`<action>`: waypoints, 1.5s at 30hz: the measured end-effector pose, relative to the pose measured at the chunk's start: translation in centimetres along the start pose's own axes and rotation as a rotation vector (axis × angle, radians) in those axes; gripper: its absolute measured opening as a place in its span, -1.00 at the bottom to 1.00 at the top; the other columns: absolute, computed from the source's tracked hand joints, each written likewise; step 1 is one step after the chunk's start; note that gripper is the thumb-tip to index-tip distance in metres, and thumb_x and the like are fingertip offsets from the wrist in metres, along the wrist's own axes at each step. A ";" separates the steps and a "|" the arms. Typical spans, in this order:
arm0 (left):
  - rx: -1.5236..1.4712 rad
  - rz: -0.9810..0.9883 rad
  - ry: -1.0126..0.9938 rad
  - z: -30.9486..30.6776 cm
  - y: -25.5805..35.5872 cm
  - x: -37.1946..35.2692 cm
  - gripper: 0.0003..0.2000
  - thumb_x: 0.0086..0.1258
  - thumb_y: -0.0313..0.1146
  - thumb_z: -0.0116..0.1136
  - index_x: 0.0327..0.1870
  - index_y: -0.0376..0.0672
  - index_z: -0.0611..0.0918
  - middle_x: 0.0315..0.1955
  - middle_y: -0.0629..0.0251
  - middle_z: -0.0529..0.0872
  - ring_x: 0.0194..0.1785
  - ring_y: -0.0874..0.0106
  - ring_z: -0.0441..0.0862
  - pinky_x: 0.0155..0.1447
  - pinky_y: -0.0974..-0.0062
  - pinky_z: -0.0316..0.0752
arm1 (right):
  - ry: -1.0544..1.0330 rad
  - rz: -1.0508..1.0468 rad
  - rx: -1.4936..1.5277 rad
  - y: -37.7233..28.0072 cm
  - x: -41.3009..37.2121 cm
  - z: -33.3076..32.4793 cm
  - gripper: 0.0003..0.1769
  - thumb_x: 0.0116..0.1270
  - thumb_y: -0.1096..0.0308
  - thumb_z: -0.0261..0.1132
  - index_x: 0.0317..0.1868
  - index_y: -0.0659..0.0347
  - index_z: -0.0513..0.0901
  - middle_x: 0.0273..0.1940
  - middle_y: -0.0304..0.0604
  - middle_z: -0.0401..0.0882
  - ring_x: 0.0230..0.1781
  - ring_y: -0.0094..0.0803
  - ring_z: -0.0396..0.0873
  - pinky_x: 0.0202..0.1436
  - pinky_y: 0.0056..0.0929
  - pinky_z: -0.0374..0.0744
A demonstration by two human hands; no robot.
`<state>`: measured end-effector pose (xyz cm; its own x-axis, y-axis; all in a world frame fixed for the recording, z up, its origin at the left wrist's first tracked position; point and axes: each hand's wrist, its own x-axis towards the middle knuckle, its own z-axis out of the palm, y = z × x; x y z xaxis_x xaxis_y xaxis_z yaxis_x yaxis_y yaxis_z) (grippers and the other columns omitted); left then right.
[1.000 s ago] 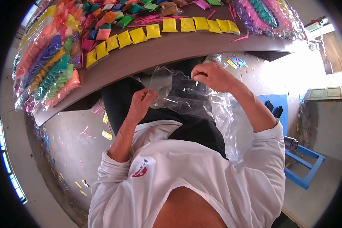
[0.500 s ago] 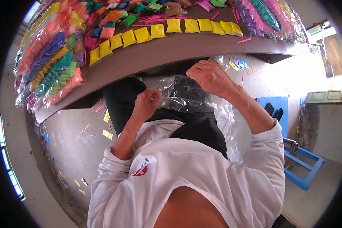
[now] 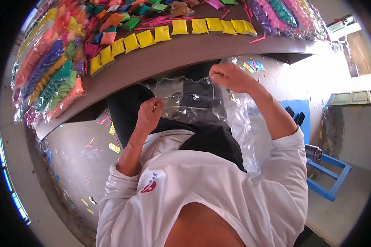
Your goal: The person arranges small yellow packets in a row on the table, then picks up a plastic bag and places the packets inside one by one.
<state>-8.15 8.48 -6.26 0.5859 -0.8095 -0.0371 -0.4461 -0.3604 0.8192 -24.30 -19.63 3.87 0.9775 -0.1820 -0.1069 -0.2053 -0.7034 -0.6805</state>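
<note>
At far L, upper left of frame, we see clear bags stuffed w/ small coloured packets (image 3: 49, 78), heaped on the bench (image 3: 160, 55). Below them, on the floor (image 3: 72, 164) at L, lie pink strips (image 3: 90, 144) & yellow scraps. Moving R, the row of yellow packets (image 3: 145, 38), approx. 12, curves along the bench top at upper centre; loose packets (image 3: 131, 23) in mixed colours sit behind it.

L of centre, our left hand (image 3: 150, 113) has its fingers curled in tight, pinching the L edge of a clear plastic bag (image 3: 193, 107). That bag is at mid-frame, over our dark-trousered lap, just below the bench edge, spread betw. our 2 hands. R of centre & a bit higher, our right hand (image 3: 228, 77) has its fingers closed on the bag's upper R corner.

Next, clear plastic (image 3: 245, 136) hangs crumpled R of the lap. More bagged packets (image 3: 290, 20) fill the upper right. At far R we've a dark cylinder (image 3: 313, 152) beside a blue frame (image 3: 341, 181).
</note>
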 end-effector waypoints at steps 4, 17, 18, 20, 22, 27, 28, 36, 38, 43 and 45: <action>0.112 0.174 -0.024 -0.2 0.6 0.5 -0.71 0.48 -0.30 0.01 -0.35 -0.37 0.60 -0.57 0.16 0.54 -0.41 0.47 0.52 -0.30 0.40 0.39 | -0.093 0.181 0.515 4.2 -0.2 -0.4 -0.80 0.35 0.30 0.18 -0.32 0.26 0.60 -0.44 -0.27 0.60 -0.41 -0.53 0.52 -0.25 -0.48 0.51; -0.107 -0.057 -0.243 0.4 0.5 0.7 -0.75 0.45 -0.29 0.07 -0.31 -0.31 0.67 -0.56 0.33 0.54 -0.39 0.61 0.45 -0.30 0.54 0.36 | 0.004 -0.107 -0.119 -1.3 0.5 1.0 -0.54 0.18 0.16 0.39 0.08 0.16 0.63 -0.15 -0.06 0.69 -0.12 -0.17 0.67 -0.04 -0.22 0.58; -0.108 -0.042 -0.267 0.7 0.8 0.7 -0.76 0.44 -0.30 0.08 -0.31 -0.31 0.67 -0.56 0.33 0.55 -0.38 0.61 0.45 -0.29 0.55 0.37 | 0.030 -0.172 -0.163 -1.9 1.0 1.5 -0.53 0.18 0.16 0.39 0.08 0.14 0.63 -0.14 -0.03 0.69 -0.11 -0.12 0.66 -0.03 -0.19 0.58; -0.081 0.028 -0.231 1.3 0.1 0.6 -0.77 0.45 -0.29 0.11 -0.28 -0.31 0.65 -0.52 0.31 0.60 -0.37 0.59 0.48 -0.27 0.50 0.39 | 0.014 -0.247 -0.171 -1.7 2.3 3.0 -0.67 0.22 0.13 0.38 -0.10 0.16 0.68 -0.30 -0.01 0.68 -0.25 -0.03 0.65 -0.14 -0.14 0.57; -0.050 0.095 -0.193 1.4 -0.1 0.5 -0.77 0.46 -0.28 0.13 -0.24 -0.32 0.64 -0.48 0.29 0.65 -0.35 0.56 0.51 -0.25 0.46 0.42 | -0.073 -0.242 -0.173 -2.8 2.9 3.2 -0.73 0.27 0.16 0.36 -0.18 0.17 0.70 -0.32 -0.01 0.68 -0.27 -0.03 0.63 -0.18 -0.16 0.56; 0.054 0.113 -0.139 0.5 0.3 0.8 -0.71 0.49 -0.20 0.11 -0.26 -0.32 0.60 -0.48 0.11 0.63 -0.40 0.32 0.57 -0.27 0.35 0.43 | -0.196 -0.088 -0.194 -4.9 3.3 2.7 -0.72 0.30 0.11 0.34 -0.25 0.16 0.71 -0.39 -0.03 0.65 -0.33 -0.01 0.60 -0.22 -0.17 0.55; 0.100 0.144 -0.106 0.6 0.1 1.0 -0.70 0.49 -0.19 0.10 -0.27 -0.32 0.59 -0.49 0.08 0.62 -0.42 0.27 0.57 -0.27 0.34 0.43 | -0.123 -0.134 -0.137 -4.9 3.0 3.1 -0.72 0.30 0.11 0.33 -0.25 0.16 0.71 -0.40 -0.04 0.64 -0.33 -0.01 0.60 -0.22 -0.17 0.55; 0.041 0.053 -0.104 0.7 1.6 0.8 -0.61 0.55 -0.09 -0.05 -0.31 -0.29 0.57 -0.50 0.04 0.60 -0.41 0.19 0.57 -0.26 0.30 0.44 | -0.042 -0.429 -0.125 -5.1 4.9 3.8 -0.69 0.34 0.07 0.31 -0.29 0.17 0.69 -0.48 -0.08 0.60 -0.40 -0.12 0.63 -0.27 -0.20 0.54; 0.032 0.028 -0.106 0.4 1.8 1.0 -0.60 0.56 -0.10 -0.08 -0.31 -0.30 0.57 -0.51 0.05 0.59 -0.40 0.21 0.57 -0.25 0.30 0.45 | -0.085 -0.314 -0.212 -5.9 5.2 2.8 -0.70 0.37 0.10 0.29 -0.30 0.17 0.69 -0.50 -0.07 0.59 -0.46 -0.17 0.62 -0.33 -0.23 0.54; 0.013 0.058 0.015 -0.3 2.0 1.1 -0.57 0.56 -0.13 -0.07 -0.47 -0.31 0.54 -0.54 -0.13 0.58 -0.40 -0.11 0.56 -0.31 0.14 0.43 | 0.282 -0.244 -0.049 -5.7 5.2 1.0 -0.71 0.36 0.14 0.32 -0.31 0.22 0.69 -0.47 -0.05 0.63 -0.53 -0.20 0.56 -0.39 -0.37 0.54; -0.055 -0.008 0.010 -0.2 0.7 0.7 -0.56 0.56 -0.12 -0.08 -0.44 -0.32 0.56 -0.54 -0.12 0.58 -0.42 -0.07 0.57 -0.32 0.18 0.43 | 0.450 -0.334 -0.040 -5.7 4.1 0.5 -0.72 0.32 0.15 0.35 -0.28 0.23 0.69 -0.42 -0.06 0.66 -0.51 -0.18 0.57 -0.36 -0.37 0.55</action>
<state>-7.93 7.71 -5.56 0.5959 -0.8022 -0.0384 -0.4037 -0.3406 0.8491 -19.14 -15.99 6.93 0.8742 -0.2137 0.4360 0.1019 -0.7972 -0.5951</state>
